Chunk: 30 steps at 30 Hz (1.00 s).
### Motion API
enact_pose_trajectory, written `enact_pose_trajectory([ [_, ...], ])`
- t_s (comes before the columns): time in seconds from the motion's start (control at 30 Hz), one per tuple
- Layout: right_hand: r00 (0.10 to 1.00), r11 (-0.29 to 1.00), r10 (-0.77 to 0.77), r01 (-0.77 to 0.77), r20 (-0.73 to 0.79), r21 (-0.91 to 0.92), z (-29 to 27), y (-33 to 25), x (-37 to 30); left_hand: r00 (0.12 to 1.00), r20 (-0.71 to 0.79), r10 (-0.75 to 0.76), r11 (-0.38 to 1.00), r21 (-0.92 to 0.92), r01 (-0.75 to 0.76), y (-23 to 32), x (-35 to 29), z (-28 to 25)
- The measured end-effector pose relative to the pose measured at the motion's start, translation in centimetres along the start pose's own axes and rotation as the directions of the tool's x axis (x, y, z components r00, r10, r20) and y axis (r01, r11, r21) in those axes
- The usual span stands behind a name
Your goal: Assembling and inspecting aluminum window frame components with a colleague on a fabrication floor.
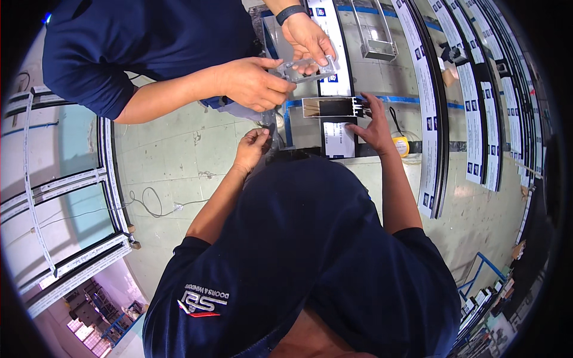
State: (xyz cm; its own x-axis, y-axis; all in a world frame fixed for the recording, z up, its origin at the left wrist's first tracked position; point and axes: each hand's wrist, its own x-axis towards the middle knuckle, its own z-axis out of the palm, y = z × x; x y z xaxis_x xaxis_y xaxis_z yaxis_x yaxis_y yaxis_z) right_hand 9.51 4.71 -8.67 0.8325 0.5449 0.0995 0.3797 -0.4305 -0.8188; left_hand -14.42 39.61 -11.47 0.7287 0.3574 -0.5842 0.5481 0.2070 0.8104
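Note:
My right hand (377,126) grips the right end of a short hollow aluminium profile (313,108), thumb on the near side and fingers on the far side. The profile lies crosswise over a long bar with white protective film (339,141). My left hand (253,148) is closed, thumb and fingertips pinched together beside crumpled clear plastic. What the pinch holds, I cannot make out. Across from me, a co-worker's left-hand-side hand (256,83) and other hand (309,40) hold a clear plastic packet (310,68) above the bar.
A yellow tape measure (400,146) sits right of my right hand. Long film-covered profiles (431,119) stand in rows at the right. A blue-edged frame (412,100) supports the work. Window frames (65,185) stand at the left, and a thin cable (156,209) crosses the floor.

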Motion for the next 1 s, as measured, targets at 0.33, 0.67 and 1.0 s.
enact_pose_trajectory([
  [0.33,1.000,0.998,0.020,-0.020,0.005,0.056,-1.2,2.6,-1.3,0.997,-0.040,0.060,0.998,0.008,-0.059,-1.8,0.0,2.6],
  [0.67,0.993,0.993,-0.108,0.106,0.040,0.047,-2.0,3.2,-0.8,0.987,-0.100,0.129,0.988,0.096,-0.119,-3.0,-0.2,4.0],
  [1.0,0.991,0.989,-0.108,0.099,0.075,0.111,-1.8,4.2,-0.5,0.986,-0.133,0.103,0.994,0.062,-0.095,-2.6,-0.5,5.0],
])
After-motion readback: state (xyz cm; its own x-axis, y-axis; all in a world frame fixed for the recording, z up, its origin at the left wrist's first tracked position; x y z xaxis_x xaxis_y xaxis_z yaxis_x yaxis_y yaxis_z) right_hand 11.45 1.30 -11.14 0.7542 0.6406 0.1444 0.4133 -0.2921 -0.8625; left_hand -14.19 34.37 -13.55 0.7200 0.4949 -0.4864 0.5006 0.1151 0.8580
